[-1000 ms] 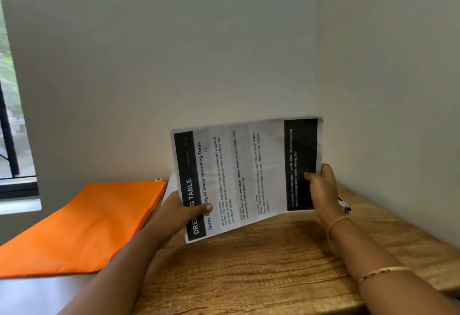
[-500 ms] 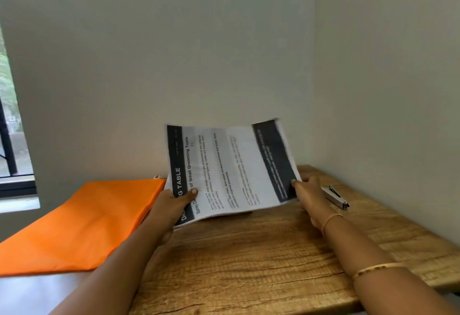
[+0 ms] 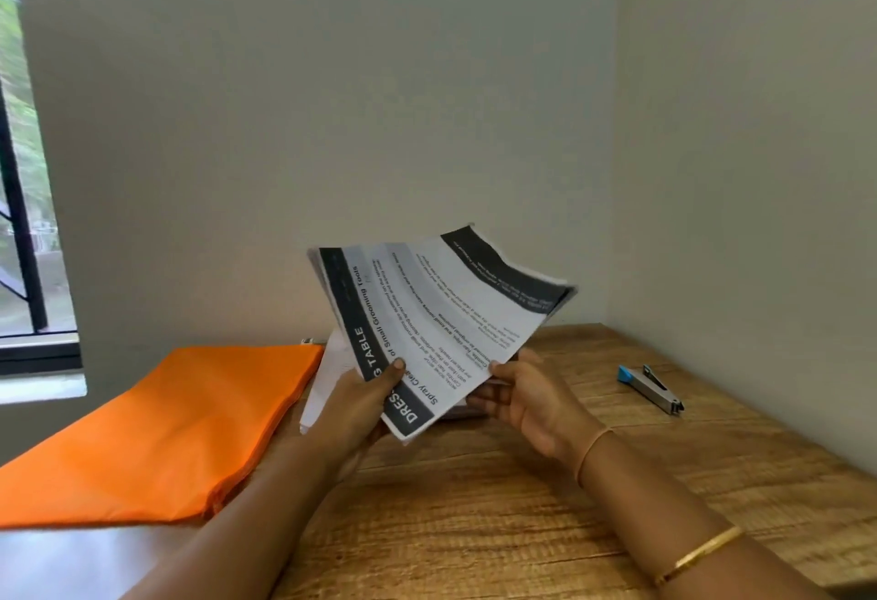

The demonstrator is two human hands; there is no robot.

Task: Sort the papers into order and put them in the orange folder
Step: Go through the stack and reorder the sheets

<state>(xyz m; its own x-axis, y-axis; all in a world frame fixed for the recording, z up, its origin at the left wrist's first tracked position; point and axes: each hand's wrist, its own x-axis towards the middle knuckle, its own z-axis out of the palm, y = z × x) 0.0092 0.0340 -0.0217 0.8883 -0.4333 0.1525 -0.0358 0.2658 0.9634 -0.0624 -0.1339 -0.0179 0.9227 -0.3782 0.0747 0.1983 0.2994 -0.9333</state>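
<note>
I hold a thin stack of printed papers (image 3: pixel 427 315) above the wooden table (image 3: pixel 522 504); the top sheet has dark bands and the heading "DRESSING TABLE". My left hand (image 3: pixel 356 405) grips the stack's near left corner, thumb on top. My right hand (image 3: pixel 522 395) holds the near edge from below, thumb on the sheet. The stack tilts up and away, its far right corner fanned out. Another white sheet (image 3: pixel 322 386) shows behind my left hand. The orange folder (image 3: pixel 180 428) lies flat and closed on the table's left side.
A silver stapler with a blue end (image 3: pixel 650 388) lies on the table at the right, near the wall. Walls close off the back and right. A window (image 3: pixel 28 220) is at the far left.
The papers have tilted from upright and facing me to slanting away. My right hand has slid from the right edge to the near edge, close to my left hand.
</note>
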